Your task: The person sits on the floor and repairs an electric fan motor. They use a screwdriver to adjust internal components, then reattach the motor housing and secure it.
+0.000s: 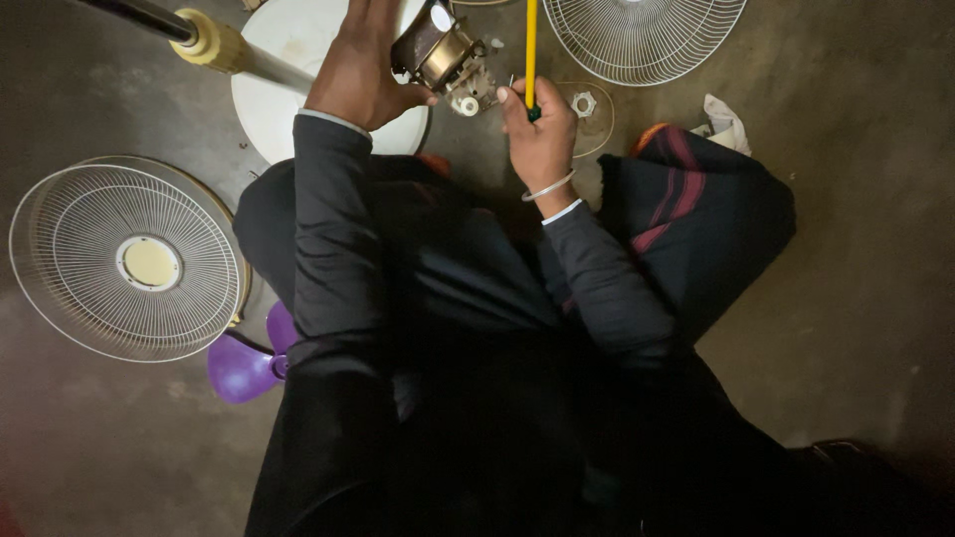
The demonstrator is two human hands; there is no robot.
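Head view: the person sits on the floor point(856, 298), both arms in dark sleeves reaching fwd. The left hand point(360, 70) is closed around the fan motor point(438, 52), a brown and brass-coloured unit held just above the round white fan base point(288, 109). The right hand point(537, 124) grips a yellow screwdriver point(531, 45), shaft upright, just beside the motor on its right side; a silver bangle point(549, 187) is on that wrist. A small white round part point(469, 105) hangs at the motor's lower edge, btw the two hands. On the left lies a wire fan guard point(124, 261) w/ a purple fan blade point(244, 366) near it. A second wire guard point(645, 38) lies at top right, and a white cloth point(726, 124) is near the right knee.
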